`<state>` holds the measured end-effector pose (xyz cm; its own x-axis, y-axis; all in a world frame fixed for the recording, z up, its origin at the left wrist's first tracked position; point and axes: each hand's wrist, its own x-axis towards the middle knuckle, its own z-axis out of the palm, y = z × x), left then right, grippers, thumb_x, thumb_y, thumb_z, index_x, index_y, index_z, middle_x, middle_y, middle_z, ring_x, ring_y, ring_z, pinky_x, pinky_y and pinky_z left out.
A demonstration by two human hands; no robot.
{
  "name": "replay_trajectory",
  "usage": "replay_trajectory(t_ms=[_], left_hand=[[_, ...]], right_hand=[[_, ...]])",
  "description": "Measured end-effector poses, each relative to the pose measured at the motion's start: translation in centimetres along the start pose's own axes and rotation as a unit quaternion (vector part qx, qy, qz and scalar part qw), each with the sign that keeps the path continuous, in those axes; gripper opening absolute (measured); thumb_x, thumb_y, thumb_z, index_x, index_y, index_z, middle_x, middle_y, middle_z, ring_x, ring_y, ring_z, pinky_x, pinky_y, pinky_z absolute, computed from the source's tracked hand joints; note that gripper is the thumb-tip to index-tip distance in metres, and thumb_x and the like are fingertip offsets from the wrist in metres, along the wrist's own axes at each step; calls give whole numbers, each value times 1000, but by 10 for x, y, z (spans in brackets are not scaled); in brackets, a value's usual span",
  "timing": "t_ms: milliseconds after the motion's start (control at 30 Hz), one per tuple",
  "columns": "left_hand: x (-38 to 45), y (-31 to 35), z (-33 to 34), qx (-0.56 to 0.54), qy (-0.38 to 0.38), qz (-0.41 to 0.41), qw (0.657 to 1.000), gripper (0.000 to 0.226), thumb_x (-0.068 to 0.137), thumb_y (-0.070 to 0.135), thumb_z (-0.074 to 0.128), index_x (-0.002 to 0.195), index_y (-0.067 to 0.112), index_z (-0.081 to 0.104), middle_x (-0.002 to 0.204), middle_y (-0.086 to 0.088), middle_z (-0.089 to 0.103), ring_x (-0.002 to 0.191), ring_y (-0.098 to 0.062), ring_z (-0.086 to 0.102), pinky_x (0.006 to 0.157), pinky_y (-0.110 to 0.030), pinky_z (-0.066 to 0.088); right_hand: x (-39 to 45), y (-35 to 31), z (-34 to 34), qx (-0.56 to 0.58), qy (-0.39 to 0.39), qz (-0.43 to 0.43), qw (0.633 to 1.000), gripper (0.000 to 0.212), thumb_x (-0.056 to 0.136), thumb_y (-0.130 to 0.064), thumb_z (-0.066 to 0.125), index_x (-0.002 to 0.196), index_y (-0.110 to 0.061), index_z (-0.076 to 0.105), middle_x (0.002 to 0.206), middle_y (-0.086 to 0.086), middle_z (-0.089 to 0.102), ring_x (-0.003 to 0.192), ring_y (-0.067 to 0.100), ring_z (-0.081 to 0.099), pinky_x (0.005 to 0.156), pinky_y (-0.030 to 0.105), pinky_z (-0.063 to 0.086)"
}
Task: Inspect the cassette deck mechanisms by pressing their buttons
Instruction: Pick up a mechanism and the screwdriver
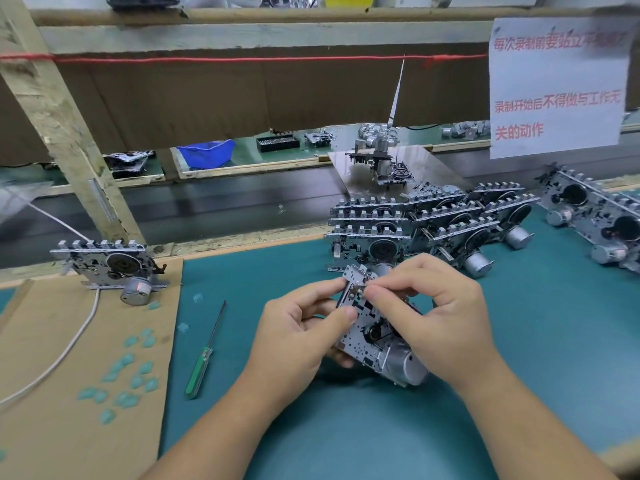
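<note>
1. A silver metal cassette deck mechanism with a round grey motor (377,336) was held up just above the teal work mat (346,427), a bit right of the frame's centre, motor end toward the bottom.
2. The left hand (298,336) was wrapped around the mechanism's left edge, thumb laid across the plate and the other fingers curled behind it.
3. The right hand (440,313) was curled over the top end of the same unit, its fingertips (372,292) pinched on the small metal button tabs there. Whether a tab was actually pushed down couldn't be made out.
4. A stacked pile of matching silver deck mechanisms (426,226) was parked right behind the hands, upper right of centre, with more units (595,220) along the right edge.
5. One lone deck mechanism with a white cable (110,268) was set on the brown cardboard sheet (52,410) at the left.
6. Little pale-green translucent plastic bits (128,375) were scattered over that cardboard.
7. A slim screwdriver with a green handle (204,355) was left flat on the mat, between the cardboard and the left hand.
8. A white paper notice with red print (557,88) was hung at the upper right.
</note>
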<state>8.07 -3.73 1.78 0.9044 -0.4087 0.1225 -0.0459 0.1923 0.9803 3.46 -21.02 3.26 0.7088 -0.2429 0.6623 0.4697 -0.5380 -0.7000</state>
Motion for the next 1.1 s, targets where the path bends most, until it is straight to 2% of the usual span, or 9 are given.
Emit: replay_trajectory(t_ms=[200, 300, 400, 567, 633, 733, 833, 967, 1100], left_hand=[[0, -2, -1, 30, 4, 23, 999, 32, 75, 17, 76, 107, 22, 75, 69, 0, 67, 60, -13, 63, 50, -31, 58], [1, -2, -2, 71, 33, 43, 996, 19, 76, 26, 78, 95, 28, 76, 69, -4, 71, 63, -13, 62, 58, -21, 53], [2, -2, -2, 96, 55, 56, 992, 14, 77, 32, 77, 90, 34, 73, 68, -6, 72, 63, -11, 59, 59, -19, 48], [2, -4, -2, 145, 91, 75, 982, 15, 86, 17, 82, 83, 25, 71, 64, -6, 69, 53, -7, 50, 53, -15, 42], [1, -4, -2, 159, 97, 76, 980, 13, 87, 17, 80, 84, 26, 72, 66, 0, 72, 55, -6, 55, 55, -16, 46], [1, -2, -3, 159, 89, 73, 981, 13, 88, 14, 79, 89, 26, 75, 73, 1, 76, 63, -7, 63, 62, -21, 52], [0, -1, -3, 139, 68, 68, 986, 24, 88, 5, 77, 93, 28, 74, 78, -5, 77, 66, -10, 64, 64, -22, 53], [0, -2, -2, 101, 66, 52, 991, 21, 74, 22, 72, 94, 30, 73, 82, -8, 77, 67, -11, 63, 66, -23, 54], [2, -4, -4, 89, 61, 46, 993, 22, 72, 22, 72, 93, 31, 74, 78, -2, 78, 70, -8, 66, 70, -23, 57]], right_hand=[[-2, -3, -1, 8, -26, -34, 999, 5, 79, -11, 78, 84, -12, 80, 80, 0, 66, 74, 15, 66, 67, 23, 51], [-3, -5, -1, 8, -44, -41, 998, 8, 80, -10, 77, 87, -13, 80, 82, 1, 67, 76, 14, 67, 70, 23, 52], [-3, -5, 0, -10, -52, -47, 997, 10, 81, -11, 77, 89, -14, 80, 86, 0, 67, 83, 17, 67, 74, 31, 53], [-3, -6, -3, -49, -50, -69, 995, 11, 78, -11, 75, 88, -14, 78, 94, -3, 67, 98, 23, 60, 87, 30, 46], [-4, -7, -4, -51, -55, -65, 995, 4, 79, -16, 73, 80, -15, 77, 95, -4, 66, 100, 24, 59, 89, 29, 44], [-7, -7, -2, -54, -71, -52, 995, 12, 80, -22, 70, 72, -17, 77, 103, -2, 65, 104, 24, 55, 88, 30, 43], [-9, -6, 1, -83, -98, -49, 991, 13, 81, -26, 69, 83, -23, 82, 119, -1, 63, 114, 23, 51, 96, 27, 39], [-10, -7, 0, -105, -116, -55, 986, 21, 83, -32, 65, 94, -28, 82, 133, 0, 57, 116, 23, 47, 103, 25, 35], [-11, -5, 1, -128, -115, -71, 983, 21, 84, -32, 65, 97, -30, 81, 137, 1, 55, 114, 23, 48, 102, 27, 34]])
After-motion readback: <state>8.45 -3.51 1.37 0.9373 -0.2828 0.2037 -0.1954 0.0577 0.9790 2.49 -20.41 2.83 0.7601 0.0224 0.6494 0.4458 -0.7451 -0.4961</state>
